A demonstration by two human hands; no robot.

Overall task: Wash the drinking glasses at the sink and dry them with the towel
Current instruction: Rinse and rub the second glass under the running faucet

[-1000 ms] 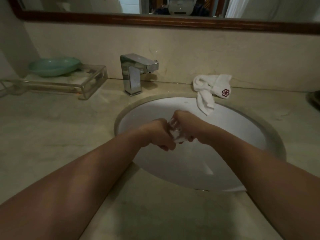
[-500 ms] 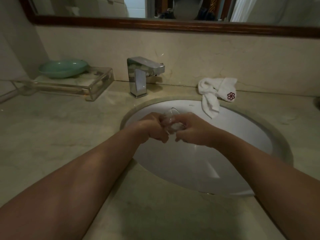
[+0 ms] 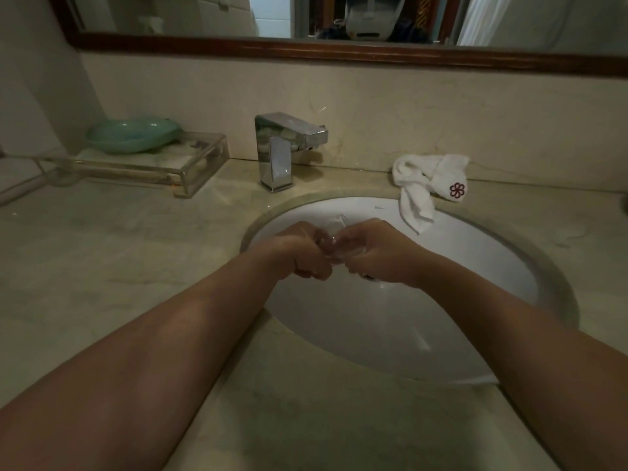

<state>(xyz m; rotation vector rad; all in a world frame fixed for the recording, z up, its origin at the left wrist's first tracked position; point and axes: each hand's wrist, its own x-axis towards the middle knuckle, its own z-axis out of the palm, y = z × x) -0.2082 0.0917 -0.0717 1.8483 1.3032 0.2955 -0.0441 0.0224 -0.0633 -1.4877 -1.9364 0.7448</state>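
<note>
- Your fingers point(image 3: 316, 268) on both hands are curled round the drinking glass point(image 3: 337, 232). Left hand point(image 3: 299, 256) and right hand point(image 3: 377, 256) meet knuckle to knuckle, and only a bit of clear wall shows above them.
- The glass hangs over the sink point(image 3: 475, 263) basin, above the drain.
- Faucet point(image 3: 278, 151): no stream plainly visible, so you cannot tell whether water runs.
- Towel point(image 3: 421, 185) lies on the bench point(image 3: 119, 253) at the back rim, one end drooping into the basin.
- Risk: wet glass on wet skin. A twisting rub may let it slip and strike the porcelain.
- Risk: squeezing from both sides may crack a thin wall.
- Risk: splashes may soak the drooping towel end, which spoils it for drying.
</note>
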